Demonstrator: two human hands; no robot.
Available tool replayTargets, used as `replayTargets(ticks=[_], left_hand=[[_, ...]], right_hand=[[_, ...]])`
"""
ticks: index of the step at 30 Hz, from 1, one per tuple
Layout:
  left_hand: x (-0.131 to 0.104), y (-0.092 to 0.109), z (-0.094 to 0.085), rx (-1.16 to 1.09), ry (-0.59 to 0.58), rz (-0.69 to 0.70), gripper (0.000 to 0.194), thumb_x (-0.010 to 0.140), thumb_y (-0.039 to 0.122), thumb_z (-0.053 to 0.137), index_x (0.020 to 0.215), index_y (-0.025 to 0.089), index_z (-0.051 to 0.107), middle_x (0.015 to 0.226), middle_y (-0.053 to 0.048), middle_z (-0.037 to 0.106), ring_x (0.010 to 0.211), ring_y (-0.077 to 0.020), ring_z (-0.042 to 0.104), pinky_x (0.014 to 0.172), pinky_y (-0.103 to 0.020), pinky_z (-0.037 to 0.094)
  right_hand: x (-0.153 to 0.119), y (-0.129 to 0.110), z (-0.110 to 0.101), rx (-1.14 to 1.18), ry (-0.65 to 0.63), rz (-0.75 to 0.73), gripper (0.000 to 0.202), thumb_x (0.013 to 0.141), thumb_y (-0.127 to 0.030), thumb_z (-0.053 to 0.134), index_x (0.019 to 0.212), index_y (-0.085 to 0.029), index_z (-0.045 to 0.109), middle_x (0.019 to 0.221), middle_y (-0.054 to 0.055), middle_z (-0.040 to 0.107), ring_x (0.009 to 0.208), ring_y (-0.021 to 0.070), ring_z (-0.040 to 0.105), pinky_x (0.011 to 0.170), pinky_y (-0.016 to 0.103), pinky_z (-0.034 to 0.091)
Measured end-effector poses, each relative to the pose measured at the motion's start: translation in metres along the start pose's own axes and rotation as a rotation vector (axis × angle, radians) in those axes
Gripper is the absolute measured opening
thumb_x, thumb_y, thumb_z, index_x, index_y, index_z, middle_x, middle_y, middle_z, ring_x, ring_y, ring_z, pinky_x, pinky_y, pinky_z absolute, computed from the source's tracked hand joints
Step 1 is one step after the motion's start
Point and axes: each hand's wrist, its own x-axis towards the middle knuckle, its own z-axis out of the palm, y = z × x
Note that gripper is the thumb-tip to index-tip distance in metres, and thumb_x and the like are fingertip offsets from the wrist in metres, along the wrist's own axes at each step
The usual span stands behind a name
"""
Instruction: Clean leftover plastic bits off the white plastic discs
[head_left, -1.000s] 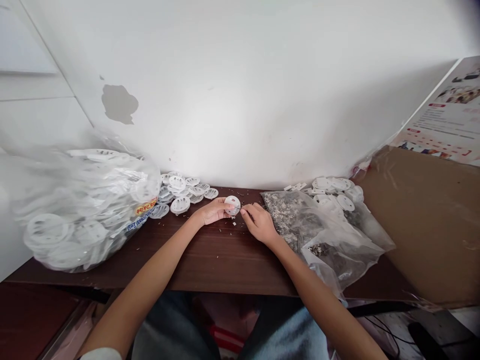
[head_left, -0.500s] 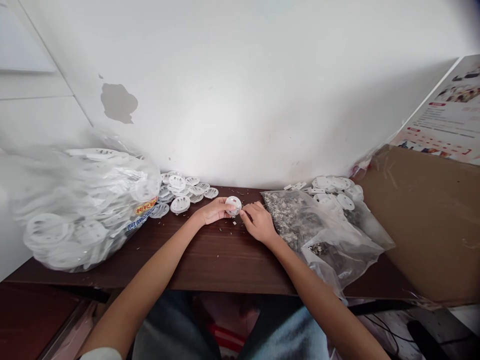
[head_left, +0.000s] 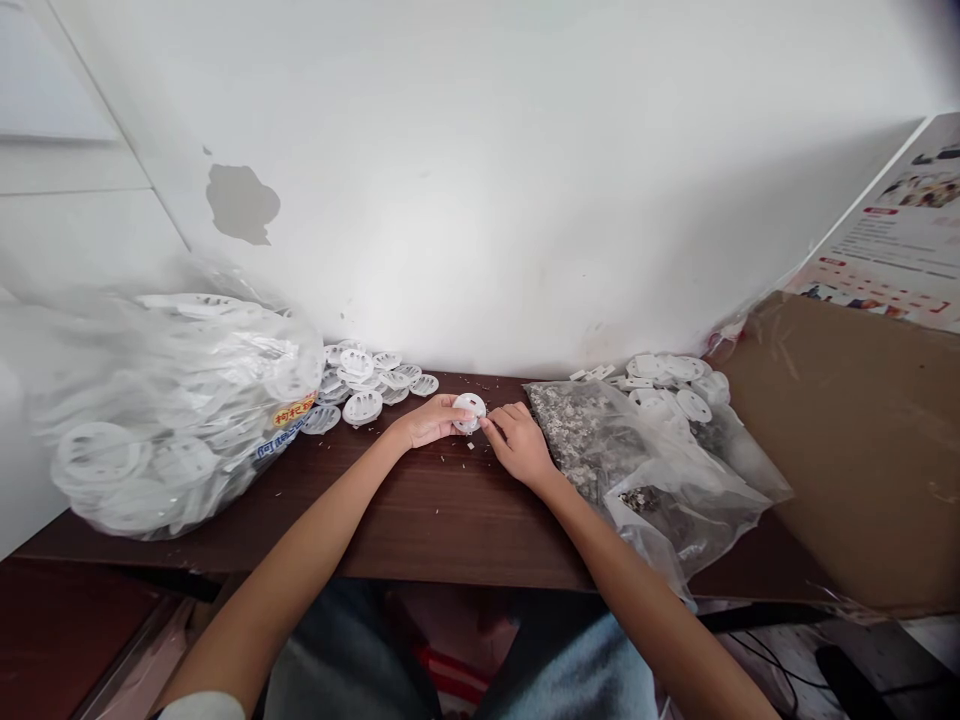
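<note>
Above the dark wooden table, my left hand [head_left: 433, 422] grips a round white plastic disc [head_left: 470, 405] with a small slot near its top, thumb across its face. My right hand [head_left: 519, 440] is at the disc's right edge, thumb and forefinger pinched together; anything between them is too small to make out. Just below the disc, tiny pale pieces [head_left: 470, 446] lie on the table. Left of my left hand, a pile of similar white discs with slots [head_left: 363, 407] rests against the wall.
A large clear bag of white discs [head_left: 180, 430] fills the table's left side. On the right, a clear bag of small metal-looking pieces [head_left: 574, 430] lies beside more white discs [head_left: 691, 405]. A brown cardboard sheet [head_left: 847, 450] stands at the far right.
The disc has turned slightly between my fingers, its slot now more visible. Both hands stay almost in place; the whole view has shifted a little.
</note>
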Motion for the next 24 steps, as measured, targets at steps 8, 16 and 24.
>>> replayTargets(ticks=[8, 16, 24], left_hand=[[-0.0001, -0.0011, -0.0005, 0.010, 0.011, -0.021, 0.034, 0.072, 0.022, 0.096, 0.100, 0.011, 0.081, 0.100, -0.014, 0.079, 0.089, -0.0177, 0.073, 0.087, -0.029, 0.059], [0.0021, -0.0051, -0.0066, 0.022, -0.007, -0.023, 0.041, 0.071, 0.023, 0.097, 0.106, 0.011, 0.081, 0.104, -0.014, 0.080, 0.092, -0.0187, 0.074, 0.089, -0.031, 0.057], [0.0013, -0.0037, -0.0045, 0.006, 0.002, -0.039, 0.044, 0.068, 0.022, 0.099, 0.106, 0.010, 0.080, 0.103, -0.012, 0.080, 0.093, -0.0180, 0.072, 0.092, -0.032, 0.055]], right_hand=[[-0.0022, 0.0011, 0.0007, 0.026, -0.096, 0.059, 0.037, 0.114, -0.048, 0.040, 0.092, -0.026, 0.061, 0.090, 0.003, 0.060, 0.087, 0.0210, 0.059, 0.079, 0.031, 0.043], [-0.0023, 0.0008, -0.0009, 0.047, -0.121, 0.039, 0.038, 0.114, -0.047, 0.040, 0.092, -0.025, 0.061, 0.092, 0.003, 0.063, 0.086, 0.0198, 0.060, 0.078, 0.030, 0.043], [-0.0023, -0.0009, -0.0023, 0.059, -0.123, 0.039, 0.038, 0.114, -0.046, 0.039, 0.090, -0.025, 0.058, 0.089, 0.003, 0.061, 0.084, 0.0197, 0.059, 0.078, 0.030, 0.043]])
